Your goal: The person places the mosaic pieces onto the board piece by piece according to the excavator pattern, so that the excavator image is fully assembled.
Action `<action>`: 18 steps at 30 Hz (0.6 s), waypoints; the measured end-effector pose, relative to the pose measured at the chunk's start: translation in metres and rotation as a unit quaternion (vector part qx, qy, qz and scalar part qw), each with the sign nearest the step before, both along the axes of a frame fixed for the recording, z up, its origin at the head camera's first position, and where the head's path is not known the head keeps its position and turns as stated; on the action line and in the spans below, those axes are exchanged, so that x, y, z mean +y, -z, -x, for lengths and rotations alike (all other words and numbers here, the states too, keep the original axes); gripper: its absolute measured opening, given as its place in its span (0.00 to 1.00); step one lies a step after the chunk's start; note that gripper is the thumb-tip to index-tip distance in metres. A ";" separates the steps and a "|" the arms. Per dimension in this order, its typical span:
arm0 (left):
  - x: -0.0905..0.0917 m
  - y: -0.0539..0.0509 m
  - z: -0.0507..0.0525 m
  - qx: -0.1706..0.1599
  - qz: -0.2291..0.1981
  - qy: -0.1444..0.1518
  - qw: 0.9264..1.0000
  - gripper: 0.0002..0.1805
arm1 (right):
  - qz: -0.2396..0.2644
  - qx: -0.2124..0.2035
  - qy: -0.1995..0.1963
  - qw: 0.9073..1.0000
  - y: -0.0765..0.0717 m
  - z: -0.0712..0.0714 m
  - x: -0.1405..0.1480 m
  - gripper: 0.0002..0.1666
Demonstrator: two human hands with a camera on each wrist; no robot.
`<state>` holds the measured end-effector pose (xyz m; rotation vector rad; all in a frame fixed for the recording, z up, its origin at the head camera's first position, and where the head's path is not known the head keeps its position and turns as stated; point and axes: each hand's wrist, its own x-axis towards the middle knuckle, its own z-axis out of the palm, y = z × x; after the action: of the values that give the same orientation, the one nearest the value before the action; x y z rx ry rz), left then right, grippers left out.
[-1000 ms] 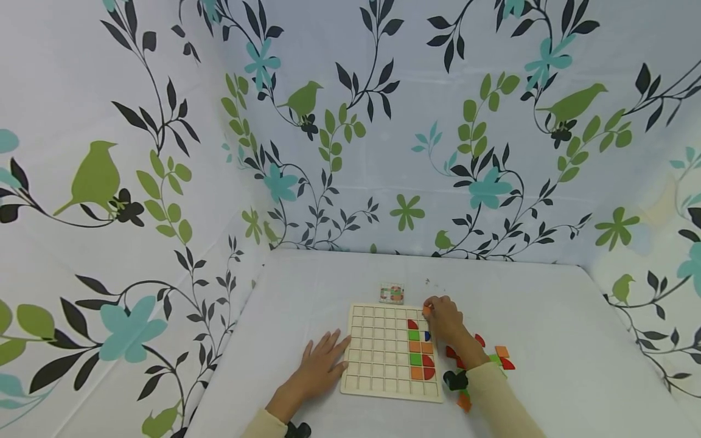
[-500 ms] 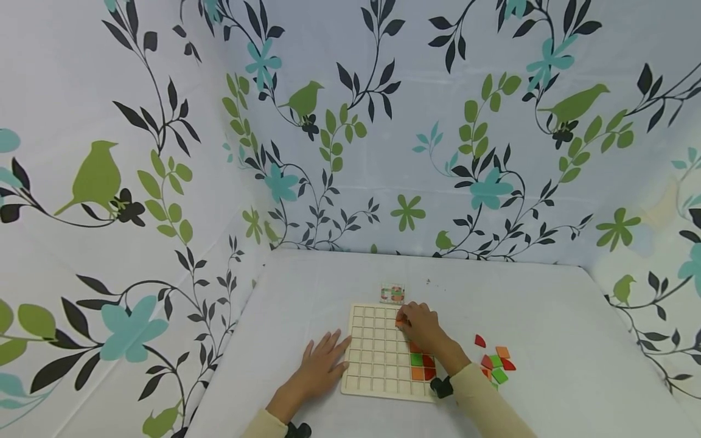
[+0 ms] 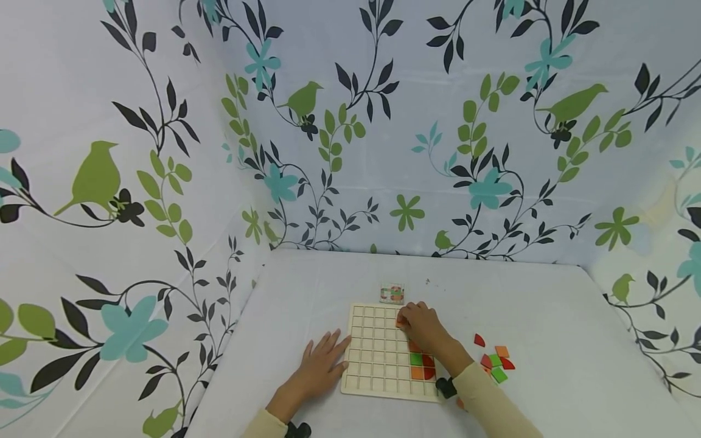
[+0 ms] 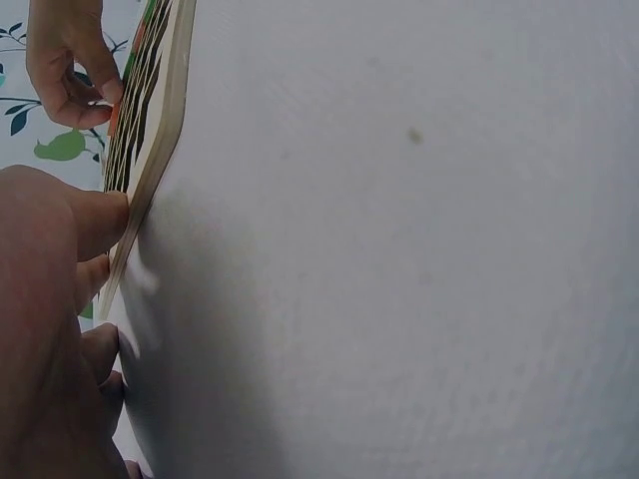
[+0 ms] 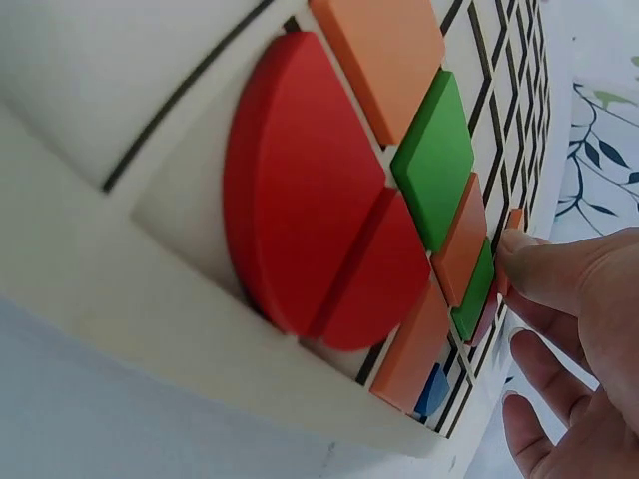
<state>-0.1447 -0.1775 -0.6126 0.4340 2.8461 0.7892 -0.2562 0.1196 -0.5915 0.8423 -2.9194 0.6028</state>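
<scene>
Your right hand (image 3: 420, 327) pinches that thin orange tile (image 5: 515, 219), so I'd just square it to the pale wooden grid board (image 3: 379, 345) your outspread left hand (image 3: 320, 367) touches.

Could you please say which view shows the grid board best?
The head view: most of the board appears from above. Left wrist shows it nearly edge-on; right wrist, part of it close up.

board squares (image 3: 381, 345) lie free left of the blocking right hand (image 3: 424, 328)

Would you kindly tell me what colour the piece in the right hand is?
The piece is orange; it shows best in the right wrist view.
</scene>
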 end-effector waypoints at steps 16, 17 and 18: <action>0.001 -0.003 -0.001 -0.004 0.013 -0.003 1.000 0.33 | -0.015 -0.025 0.049 0.998 -0.012 -0.007 0.017 0.05; 0.001 -0.003 -0.001 -0.005 0.012 -0.004 1.000 0.33 | -0.014 -0.032 0.061 0.998 -0.013 -0.007 0.022 0.06; 0.001 -0.003 -0.001 -0.005 0.013 -0.004 1.000 0.33 | -0.014 -0.039 0.072 0.997 -0.014 -0.007 0.026 0.07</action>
<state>-0.1437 -0.1761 -0.6100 0.4133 2.8470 0.7539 -0.2493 0.1461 -0.5773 0.6177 -3.0317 0.5991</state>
